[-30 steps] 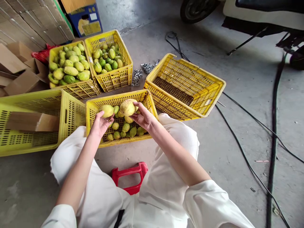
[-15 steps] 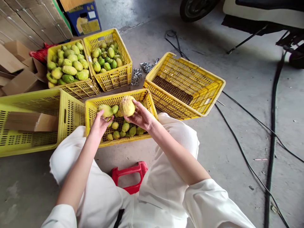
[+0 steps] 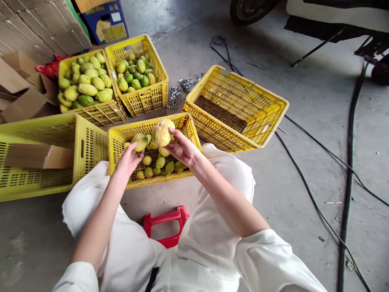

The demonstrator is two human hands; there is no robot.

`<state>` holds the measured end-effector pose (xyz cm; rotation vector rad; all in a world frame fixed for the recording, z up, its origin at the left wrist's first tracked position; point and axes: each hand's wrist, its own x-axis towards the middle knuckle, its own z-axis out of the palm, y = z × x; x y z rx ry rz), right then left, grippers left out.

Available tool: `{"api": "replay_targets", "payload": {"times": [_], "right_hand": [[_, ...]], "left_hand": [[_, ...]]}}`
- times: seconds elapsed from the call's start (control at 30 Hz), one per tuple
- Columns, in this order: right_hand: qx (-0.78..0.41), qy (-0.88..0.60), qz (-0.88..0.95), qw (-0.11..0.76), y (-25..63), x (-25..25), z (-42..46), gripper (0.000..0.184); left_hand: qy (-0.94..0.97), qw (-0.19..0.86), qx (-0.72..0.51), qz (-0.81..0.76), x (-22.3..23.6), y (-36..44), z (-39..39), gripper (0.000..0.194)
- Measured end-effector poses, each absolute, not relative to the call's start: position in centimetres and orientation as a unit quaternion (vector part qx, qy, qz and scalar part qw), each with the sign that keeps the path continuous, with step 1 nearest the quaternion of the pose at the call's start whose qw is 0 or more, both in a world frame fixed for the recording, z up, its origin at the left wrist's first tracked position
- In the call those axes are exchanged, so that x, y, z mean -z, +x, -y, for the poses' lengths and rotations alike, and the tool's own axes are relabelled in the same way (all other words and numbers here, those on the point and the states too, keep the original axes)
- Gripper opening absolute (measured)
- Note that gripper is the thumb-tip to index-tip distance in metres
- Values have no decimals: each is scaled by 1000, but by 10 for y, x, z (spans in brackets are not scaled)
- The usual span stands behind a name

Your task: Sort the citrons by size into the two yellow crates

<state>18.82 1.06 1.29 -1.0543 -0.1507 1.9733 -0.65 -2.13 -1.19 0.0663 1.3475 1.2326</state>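
Note:
My right hand (image 3: 182, 149) is closed round a large, pale yellow fruit (image 3: 162, 132) with lumpy skin, its thumb along the right side. In my left hand (image 3: 127, 163) is a smaller, smooth yellow-green fruit (image 3: 140, 142), gripped between thumb and fingers. Both fruits are held over a yellow plastic crate (image 3: 194, 134) between my knees, close together. Several small yellow-green fruits (image 3: 160, 162) lie on the crate's slotted floor, most of them toward its near side. My hands and the held fruits hide part of the far side.
Behind stand two yellow crates (image 3: 117, 113) (image 3: 165, 91) of similar fruit. A tilted yellow crate (image 3: 240, 140) is at right; another at left (image 3: 91, 140) holds a cardboard box (image 3: 39, 156). A red stool (image 3: 182, 217) is below me. Cables (image 3: 346, 190) cross the floor near a scooter (image 3: 343, 16).
The fruit in my left hand has turned from lying lengthwise to facing more end-on. My right hand has tipped the large yellow fruit slightly, moving it a little up and left.

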Motion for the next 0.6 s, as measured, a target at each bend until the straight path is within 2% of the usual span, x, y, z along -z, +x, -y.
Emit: {"api": "replay_targets", "payload": {"times": [0.27,0.4,0.6], "right_hand": [[-810,-412,75,411,189,-10,-8,18],[-805,-402,90,427,187,-10,-6,11],[-805,-370,105,451,187,-13,-4,17]], "left_hand": [[-2,603,-577,-551,8,-5,22,13],[-3,601,-596,-532,9,-6,22,14],[-8,611,-581,-537,15,-10,20,15]]}}
